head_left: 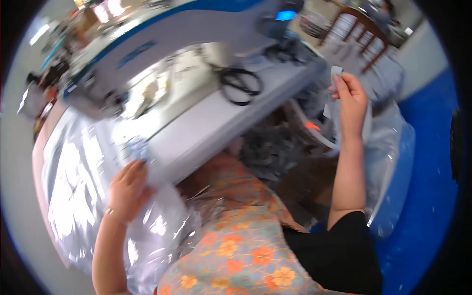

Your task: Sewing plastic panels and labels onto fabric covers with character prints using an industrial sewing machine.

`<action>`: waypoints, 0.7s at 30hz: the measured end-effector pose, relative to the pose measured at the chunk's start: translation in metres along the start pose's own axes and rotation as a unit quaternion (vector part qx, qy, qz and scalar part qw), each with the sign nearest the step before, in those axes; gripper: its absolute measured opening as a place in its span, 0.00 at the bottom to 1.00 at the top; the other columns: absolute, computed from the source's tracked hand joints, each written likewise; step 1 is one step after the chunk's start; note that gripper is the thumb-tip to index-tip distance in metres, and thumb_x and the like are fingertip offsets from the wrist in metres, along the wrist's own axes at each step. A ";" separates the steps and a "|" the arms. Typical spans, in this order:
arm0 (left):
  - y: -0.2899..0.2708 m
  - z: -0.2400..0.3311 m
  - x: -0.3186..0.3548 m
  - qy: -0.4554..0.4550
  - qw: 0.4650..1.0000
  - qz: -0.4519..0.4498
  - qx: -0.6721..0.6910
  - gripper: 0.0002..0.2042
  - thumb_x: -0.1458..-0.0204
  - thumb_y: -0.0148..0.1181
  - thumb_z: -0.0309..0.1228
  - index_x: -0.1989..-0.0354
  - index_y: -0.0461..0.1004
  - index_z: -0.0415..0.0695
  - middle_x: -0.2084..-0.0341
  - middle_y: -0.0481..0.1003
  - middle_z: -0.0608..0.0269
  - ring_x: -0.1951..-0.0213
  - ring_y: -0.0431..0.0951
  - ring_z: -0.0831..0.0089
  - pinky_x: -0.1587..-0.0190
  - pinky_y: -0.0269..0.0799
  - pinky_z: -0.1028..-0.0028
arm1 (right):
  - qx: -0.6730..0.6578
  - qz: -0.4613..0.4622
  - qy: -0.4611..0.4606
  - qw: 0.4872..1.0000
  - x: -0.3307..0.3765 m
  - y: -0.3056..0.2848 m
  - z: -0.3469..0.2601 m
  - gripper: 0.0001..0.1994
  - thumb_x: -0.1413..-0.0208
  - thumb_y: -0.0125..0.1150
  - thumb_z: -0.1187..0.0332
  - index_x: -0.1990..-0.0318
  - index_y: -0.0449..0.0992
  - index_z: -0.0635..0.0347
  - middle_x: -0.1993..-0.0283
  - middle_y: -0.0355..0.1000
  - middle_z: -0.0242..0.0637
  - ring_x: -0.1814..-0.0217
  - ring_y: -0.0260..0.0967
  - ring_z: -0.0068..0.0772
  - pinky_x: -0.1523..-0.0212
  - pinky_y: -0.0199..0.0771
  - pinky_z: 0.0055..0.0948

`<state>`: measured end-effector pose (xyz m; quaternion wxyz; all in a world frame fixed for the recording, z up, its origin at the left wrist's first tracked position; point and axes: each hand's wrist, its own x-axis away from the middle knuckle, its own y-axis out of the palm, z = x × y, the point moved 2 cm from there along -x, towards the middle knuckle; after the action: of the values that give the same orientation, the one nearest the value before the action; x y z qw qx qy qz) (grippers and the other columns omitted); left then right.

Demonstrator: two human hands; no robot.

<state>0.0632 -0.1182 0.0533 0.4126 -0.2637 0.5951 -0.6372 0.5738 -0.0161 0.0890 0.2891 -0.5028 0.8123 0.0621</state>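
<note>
Possibly, if my right hand loosens its pinch, the pale strip drops beneath those fingers; left hand's hold, I can't tell

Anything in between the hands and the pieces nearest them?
Nothing visible. The right hand pinches a pale strip directly between thumb and fingers. The left hand has its fingertips right at a bluish bundle, with no object showing between; blur hides whether they touch.
</note>
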 end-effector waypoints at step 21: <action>-0.030 -0.029 0.016 -0.234 0.852 0.239 0.403 0.09 0.37 0.52 0.26 0.58 0.79 0.35 0.58 0.81 0.54 0.57 0.80 0.68 0.51 0.74 0.72 | -0.127 -0.504 -0.367 0.771 0.186 0.318 -0.109 0.19 0.45 0.61 0.71 0.46 0.71 0.65 0.46 0.71 0.47 0.42 0.70 0.48 0.44 0.73 0.43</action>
<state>0.0247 -0.1172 0.0760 0.7495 -0.0652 0.2170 -0.6220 0.1974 -0.0491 0.0194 0.4885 -0.8113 0.2588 0.1900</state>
